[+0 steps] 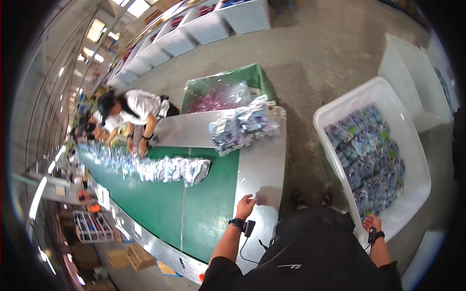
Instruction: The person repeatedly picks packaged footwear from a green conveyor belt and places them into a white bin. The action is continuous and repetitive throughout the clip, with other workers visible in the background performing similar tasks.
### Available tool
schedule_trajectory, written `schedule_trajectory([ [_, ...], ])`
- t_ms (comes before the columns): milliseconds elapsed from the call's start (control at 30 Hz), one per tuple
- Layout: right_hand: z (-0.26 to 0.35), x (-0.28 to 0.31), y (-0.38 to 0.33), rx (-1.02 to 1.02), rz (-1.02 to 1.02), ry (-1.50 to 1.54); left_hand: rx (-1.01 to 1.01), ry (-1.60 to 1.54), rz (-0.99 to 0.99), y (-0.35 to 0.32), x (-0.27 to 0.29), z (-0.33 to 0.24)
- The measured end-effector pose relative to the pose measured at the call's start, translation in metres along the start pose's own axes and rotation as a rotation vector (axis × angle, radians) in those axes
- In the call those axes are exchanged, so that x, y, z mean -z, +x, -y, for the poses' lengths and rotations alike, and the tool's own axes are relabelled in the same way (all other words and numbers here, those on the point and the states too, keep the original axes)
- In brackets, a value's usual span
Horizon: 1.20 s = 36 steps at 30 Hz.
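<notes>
My left hand point(246, 206) hovers over the bare metal border point(259, 179) of the work table, fingers loosely bent and apart, with nothing visible in it. At the near rim of a large white bin point(335, 157), my right hand point(372, 223) has its fingers half curled beside the packets; I see nothing held in them. Rows of clear plastic packets point(366, 145) with blue-grey contents fill the bin, a few showing bright green spots. A heap of similar shiny packets point(242, 125) lies on the table corner, beyond my left hand. Each wrist wears a dark strapped device.
On the green conveyor belt point(208, 208) runs a long line of silvery packets point(170, 169). A co-worker in a white top point(141, 104) bends over it. Behind the table stands a green bin point(264, 80) with reddish packets. White bins point(206, 26) line the back; other white containers point(407, 77) stand right.
</notes>
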State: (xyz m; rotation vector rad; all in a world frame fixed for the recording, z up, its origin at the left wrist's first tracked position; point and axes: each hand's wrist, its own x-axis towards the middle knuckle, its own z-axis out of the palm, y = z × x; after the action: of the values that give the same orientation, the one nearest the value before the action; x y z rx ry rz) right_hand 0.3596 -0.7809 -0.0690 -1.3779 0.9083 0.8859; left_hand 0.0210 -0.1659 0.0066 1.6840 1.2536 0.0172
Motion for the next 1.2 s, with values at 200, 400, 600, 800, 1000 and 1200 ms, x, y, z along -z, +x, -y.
schedule_trajectory([
  [200,0.022,-0.059,-0.036,0.023,-0.060,-0.159,-0.044,0.187,-0.302,0.046,0.078,0.038],
  [400,0.047,-0.106,-0.073,0.123,0.046,-0.291,-0.091,0.275,-0.626,0.115,0.169,0.054],
  [600,0.053,-0.159,-0.131,0.203,0.078,-0.497,-0.058,0.436,-0.865,0.169,0.242,0.080],
  [800,0.043,-0.164,-0.146,0.204,0.040,-0.612,0.044,0.397,-0.713,0.182,0.247,0.086],
  [1000,0.044,-0.159,-0.140,0.167,0.027,-0.659,0.231,0.209,-0.693,0.151,0.227,0.076],
  [1200,0.046,-0.167,-0.125,0.171,0.055,-0.703,-0.203,0.179,-0.978,0.074,0.141,0.091],
])
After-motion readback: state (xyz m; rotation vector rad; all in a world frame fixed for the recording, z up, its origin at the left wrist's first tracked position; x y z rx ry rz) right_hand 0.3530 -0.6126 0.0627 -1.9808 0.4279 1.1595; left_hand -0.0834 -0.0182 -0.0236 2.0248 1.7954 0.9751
